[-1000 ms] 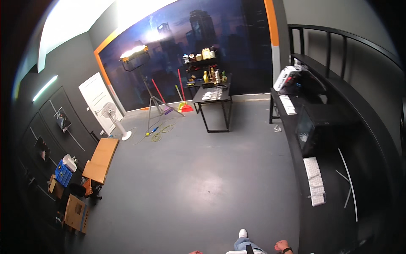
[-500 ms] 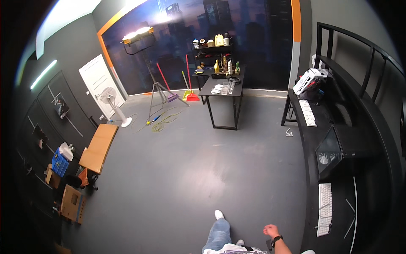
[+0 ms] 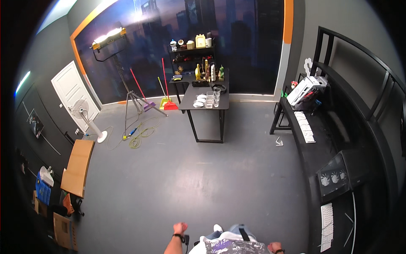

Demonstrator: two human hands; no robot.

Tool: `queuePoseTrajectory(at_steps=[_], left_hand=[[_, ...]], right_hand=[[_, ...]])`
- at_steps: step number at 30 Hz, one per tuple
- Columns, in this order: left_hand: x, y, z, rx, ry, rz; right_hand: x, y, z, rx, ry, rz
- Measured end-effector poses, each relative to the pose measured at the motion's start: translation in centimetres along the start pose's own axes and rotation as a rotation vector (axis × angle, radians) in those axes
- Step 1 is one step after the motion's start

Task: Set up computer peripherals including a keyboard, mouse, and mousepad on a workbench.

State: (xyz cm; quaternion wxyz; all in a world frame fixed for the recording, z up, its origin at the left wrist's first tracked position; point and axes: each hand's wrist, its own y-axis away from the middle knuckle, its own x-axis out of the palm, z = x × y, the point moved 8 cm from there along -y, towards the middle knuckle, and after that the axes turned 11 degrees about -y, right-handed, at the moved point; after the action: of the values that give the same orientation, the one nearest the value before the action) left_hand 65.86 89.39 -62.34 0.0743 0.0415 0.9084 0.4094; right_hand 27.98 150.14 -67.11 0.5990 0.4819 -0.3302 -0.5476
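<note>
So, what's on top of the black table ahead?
The black table holds clear glasses, white objects, a black looped item and bottle-like objects; a low black item hides some bases.

Over the feed I get clear, glossy glasses (image 3: 209,101) by the near edge of a smooth, matt-looking black table (image 3: 188,100). The nearer keyboard (image 3: 327,224), along the left edge of the desk (image 3: 314,159), looks like white plastic; the smooth grey floor (image 3: 190,182) shows me a soft sheen.
</note>
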Motion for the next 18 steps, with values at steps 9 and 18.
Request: queuePoseTrajectory(at_steps=[9, 18], left_hand=[[25.6, -1.1, -18.3, 0.180, -0.451, 0.568], [29.2, -3.4, -25.8, 0.194, -0.636, 0.545]], right_hand=[[18.7, 1.2, 13.1, -0.231, 0.173, 0.162], [28.4, -4.1, 20.8, -0.429, 0.821, 0.313]])
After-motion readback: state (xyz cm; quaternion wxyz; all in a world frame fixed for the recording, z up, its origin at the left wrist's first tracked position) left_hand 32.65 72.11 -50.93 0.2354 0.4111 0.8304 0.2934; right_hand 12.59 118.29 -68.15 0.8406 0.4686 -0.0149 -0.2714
